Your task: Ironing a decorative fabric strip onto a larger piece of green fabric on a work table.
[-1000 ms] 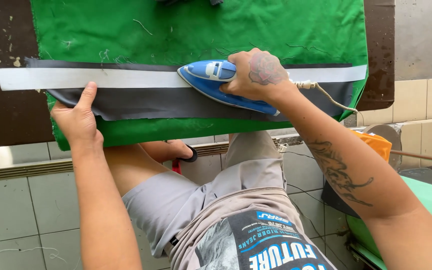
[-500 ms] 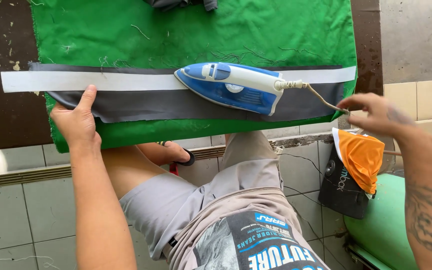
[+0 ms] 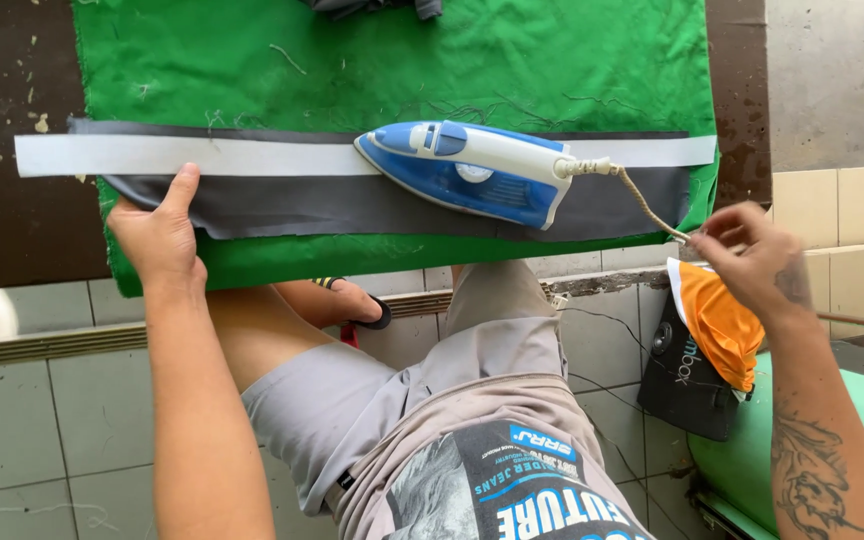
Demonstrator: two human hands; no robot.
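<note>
The right hand (image 3: 757,262) has let go of the iron (image 3: 472,172), which now rests alone on the grey fabric strip (image 3: 352,205); it pinches the cord (image 3: 652,212) at four o'clock. The left hand (image 3: 160,235), thumb spread, presses the strip's end at nine o'clock.

Single head view, steeply downward, close over green cloth (image 3: 512,60)

A dark, scuffed counter (image 3: 12,230) carries a green cloth (image 3: 512,60) spread across its middle. On the cloth lie a grey strip (image 3: 352,205) and a white band (image 3: 202,155); the band's left end overhangs onto bare counter.
</note>
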